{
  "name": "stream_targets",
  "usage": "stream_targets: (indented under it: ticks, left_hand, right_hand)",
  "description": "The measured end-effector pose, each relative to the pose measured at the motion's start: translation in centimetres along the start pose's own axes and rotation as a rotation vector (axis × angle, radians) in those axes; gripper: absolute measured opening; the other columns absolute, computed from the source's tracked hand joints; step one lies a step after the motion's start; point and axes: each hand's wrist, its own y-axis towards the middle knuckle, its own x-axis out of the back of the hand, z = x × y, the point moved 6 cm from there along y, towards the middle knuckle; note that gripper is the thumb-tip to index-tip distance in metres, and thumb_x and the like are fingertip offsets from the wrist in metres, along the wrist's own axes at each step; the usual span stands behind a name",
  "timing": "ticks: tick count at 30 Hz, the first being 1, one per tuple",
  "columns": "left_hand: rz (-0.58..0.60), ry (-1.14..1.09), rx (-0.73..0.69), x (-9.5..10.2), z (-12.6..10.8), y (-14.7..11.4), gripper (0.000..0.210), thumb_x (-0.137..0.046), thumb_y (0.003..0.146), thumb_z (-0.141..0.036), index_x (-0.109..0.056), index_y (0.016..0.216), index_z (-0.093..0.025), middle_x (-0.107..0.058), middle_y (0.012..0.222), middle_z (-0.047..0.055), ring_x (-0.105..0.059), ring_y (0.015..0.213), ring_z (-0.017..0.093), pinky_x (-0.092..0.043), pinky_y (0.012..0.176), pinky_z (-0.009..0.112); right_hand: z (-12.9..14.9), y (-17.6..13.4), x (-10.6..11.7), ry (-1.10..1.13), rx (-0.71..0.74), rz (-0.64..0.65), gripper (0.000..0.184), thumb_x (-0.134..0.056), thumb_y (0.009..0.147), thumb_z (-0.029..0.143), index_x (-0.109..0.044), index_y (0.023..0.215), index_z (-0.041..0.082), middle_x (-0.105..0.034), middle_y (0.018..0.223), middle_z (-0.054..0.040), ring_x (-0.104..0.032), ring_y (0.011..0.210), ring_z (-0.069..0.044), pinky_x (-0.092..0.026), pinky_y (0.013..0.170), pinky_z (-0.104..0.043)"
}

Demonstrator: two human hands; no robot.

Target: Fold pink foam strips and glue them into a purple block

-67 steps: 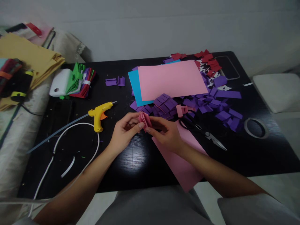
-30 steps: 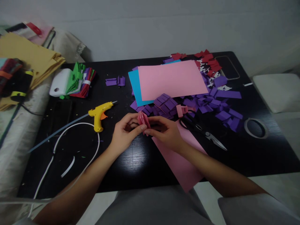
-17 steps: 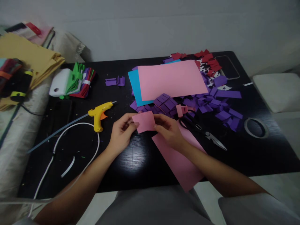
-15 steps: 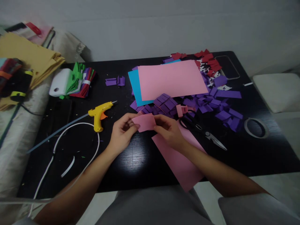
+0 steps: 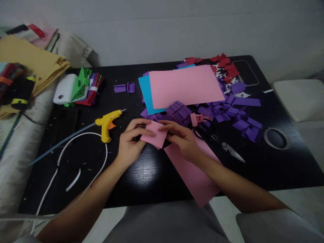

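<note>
Between my two hands is a small folded piece of pink paper (image 5: 157,135), with a second layer showing under its lower edge. My left hand (image 5: 131,141) grips its left side, fingers lying over the top and the thumb below. On the right side my right hand (image 5: 183,140) pinches the paper; some of its fingertips are hidden behind it. Under my right wrist lies a larger pink sheet (image 5: 197,179) that overhangs the table's front edge. Black-handled scissors (image 5: 225,145) rest to the right of that hand.
A yellow glue gun (image 5: 107,123) with a white cord (image 5: 60,152) lies left. Behind my hands, a pink sheet (image 5: 186,86) covers a blue sheet (image 5: 146,96). Purple paper pieces (image 5: 227,113), red scraps (image 5: 225,62) and a tape roll (image 5: 276,138) are at right; bundled strips (image 5: 87,87) stand back left.
The small pink paper has turned so its broad face points upward and a corner points toward me. My left fingers have moved over its top. The other things stay in place.
</note>
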Motion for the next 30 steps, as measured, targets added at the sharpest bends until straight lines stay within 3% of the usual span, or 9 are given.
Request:
stream_targets:
  ticks: [4, 8, 10, 13, 16, 18, 20, 23, 30]
  left_hand:
    - [0.0, 0.02, -0.015, -0.1, 0.0, 0.0, 0.006, -0.082, 0.089, -0.027, -0.085, 0.085, -0.031, -0.069, 0.127, 0.006, -0.066, 0.123, 0.026, -0.058, 0.101, 0.042]
    - [0.077, 0.014, -0.044, -0.7, -0.2, -0.1, 0.013, -0.076, 0.093, -0.023, -0.085, 0.086, -0.028, -0.07, 0.124, 0.007, -0.067, 0.118, 0.024, -0.056, 0.103, 0.041]
    - [0.077, -0.034, -0.005, -0.7, 0.2, -0.1, 0.016, -0.072, 0.095, -0.02, -0.083, 0.102, -0.028, -0.073, 0.122, 0.008, -0.069, 0.115, 0.023, -0.056, 0.101, 0.039]
    - [0.083, -0.272, 0.113, -0.9, 1.2, -0.3, 0.045, -0.076, 0.088, -0.019, -0.069, 0.132, -0.029, -0.075, 0.115, 0.006, -0.072, 0.104, 0.019, -0.057, 0.09, 0.032]
    - [0.175, -0.456, 0.247, -1.8, 1.8, -0.6, 0.062, -0.08, 0.083, -0.026, -0.06, 0.141, -0.028, -0.076, 0.105, 0.004, -0.072, 0.086, 0.018, -0.06, 0.079, 0.031]
    - [0.169, -0.405, 0.324, -2.0, 2.1, -0.7, 0.049, -0.08, 0.085, -0.032, -0.065, 0.131, -0.024, -0.075, 0.098, 0.003, -0.071, 0.077, 0.016, -0.06, 0.072, 0.03]
    - [0.142, -0.269, 0.361, -2.0, 2.0, -0.7, 0.03, -0.082, 0.085, -0.036, -0.073, 0.108, -0.02, -0.073, 0.088, 0.002, -0.067, 0.07, 0.014, -0.057, 0.064, 0.026]
    - [0.14, -0.088, 0.343, -2.1, 1.5, -0.6, 0.025, -0.085, 0.083, -0.04, -0.073, 0.081, -0.017, -0.067, 0.07, 0.0, -0.06, 0.06, 0.012, -0.048, 0.055, 0.022]
    - [0.118, 0.099, 0.218, -1.5, 0.9, -0.5, 0.025, -0.081, 0.085, -0.04, -0.073, 0.076, -0.018, -0.063, 0.065, -0.002, -0.052, 0.058, 0.011, -0.042, 0.055, 0.022]
  right_hand:
    - [-0.5, 0.3, 0.0, 0.113, -0.098, -0.02, 0.017, -0.081, 0.084, 0.032, -0.079, 0.1, 0.028, -0.076, 0.114, -0.0029, -0.071, 0.101, -0.02, -0.061, 0.089, -0.038]
    - [-0.6, 0.6, 0.0, 0.066, -0.114, -0.052, 0.029, -0.093, 0.074, 0.04, -0.072, 0.087, 0.025, -0.069, 0.085, 0.0016, -0.065, 0.077, -0.015, -0.06, 0.072, -0.03]
    - [-0.6, 0.7, 0.3, 0.067, -0.1, -0.09, 0.036, -0.096, 0.07, 0.039, -0.067, 0.085, 0.025, -0.069, 0.084, 0.0028, -0.065, 0.076, -0.014, -0.06, 0.072, -0.028]
    - [-0.6, 0.7, 0.9, 0.094, -0.082, -0.156, 0.046, -0.098, 0.067, 0.035, -0.065, 0.097, 0.027, -0.072, 0.086, 0.0042, -0.07, 0.081, -0.015, -0.061, 0.078, -0.03]
    - [-0.4, 0.6, 1.1, 0.049, -0.063, -0.181, 0.052, -0.096, 0.071, 0.034, -0.066, 0.113, 0.029, -0.077, 0.095, 0.0013, -0.074, 0.089, -0.018, -0.063, 0.086, -0.035]
    - [-0.2, 0.6, 1.1, 0.01, -0.042, -0.176, 0.049, -0.094, 0.073, 0.036, -0.069, 0.114, 0.028, -0.079, 0.103, -0.0017, -0.075, 0.097, -0.021, -0.063, 0.09, -0.038]
    - [0.0, 0.5, 0.9, -0.012, -0.022, -0.165, 0.042, -0.092, 0.075, 0.037, -0.072, 0.112, 0.028, -0.08, 0.108, -0.0032, -0.075, 0.101, -0.022, -0.063, 0.092, -0.04]
    - [0.1, 0.4, 0.8, -0.057, 0.018, -0.158, 0.032, -0.091, 0.077, 0.036, -0.076, 0.104, 0.027, -0.08, 0.105, -0.0028, -0.075, 0.098, -0.021, -0.063, 0.09, -0.038]
    - [0.1, 0.3, 0.6, -0.192, 0.053, -0.138, 0.026, -0.091, 0.076, 0.038, -0.077, 0.093, 0.024, -0.077, 0.088, -0.0006, -0.071, 0.084, -0.02, -0.06, 0.078, -0.035]
